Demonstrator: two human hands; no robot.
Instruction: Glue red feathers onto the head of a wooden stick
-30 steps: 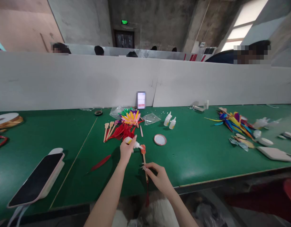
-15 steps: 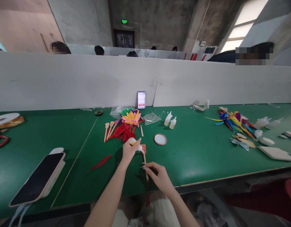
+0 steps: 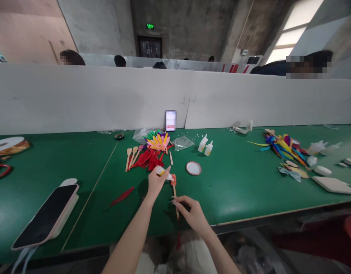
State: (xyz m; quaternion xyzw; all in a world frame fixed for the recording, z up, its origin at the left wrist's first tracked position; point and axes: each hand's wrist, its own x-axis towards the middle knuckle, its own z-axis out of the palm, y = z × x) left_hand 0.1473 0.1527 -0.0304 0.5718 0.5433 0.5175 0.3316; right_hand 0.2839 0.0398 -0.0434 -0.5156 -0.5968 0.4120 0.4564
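Note:
My left hand (image 3: pixel 156 183) is closed around a white glue bottle (image 3: pixel 160 171) with a yellow label. The bottle lies tilted, its nozzle at the red-orange head of a wooden stick (image 3: pixel 175 190). My right hand (image 3: pixel 189 207) pinches the stick's handle between thumb and fingers. A dark red tassel (image 3: pixel 179 238) hangs from the handle's lower end, over the table's edge. Left of my left hand lies a single red feather (image 3: pixel 122 196). Beyond the hands are a heap of red feathers (image 3: pixel 152 159), a bunch of pink and yellow feathers (image 3: pixel 158 141) and several flat-headed wooden sticks (image 3: pixel 129 155).
Two glue bottles (image 3: pixel 203 143) stand behind a small round dish (image 3: pixel 193 168). A clear plastic bag (image 3: pixel 182 142) lies near a propped phone (image 3: pixel 170 121). At left are a large phone-like device (image 3: pixel 47 215) and a ribbon roll (image 3: pixel 10 145); at right, colourful feathers (image 3: pixel 289 148). A white partition (image 3: pixel 92 99) runs behind.
The glue bottle's nozzle has shifted slightly up over the stick's red-orange head. My right hand keeps its pinch on the handle, nearly unmoved.

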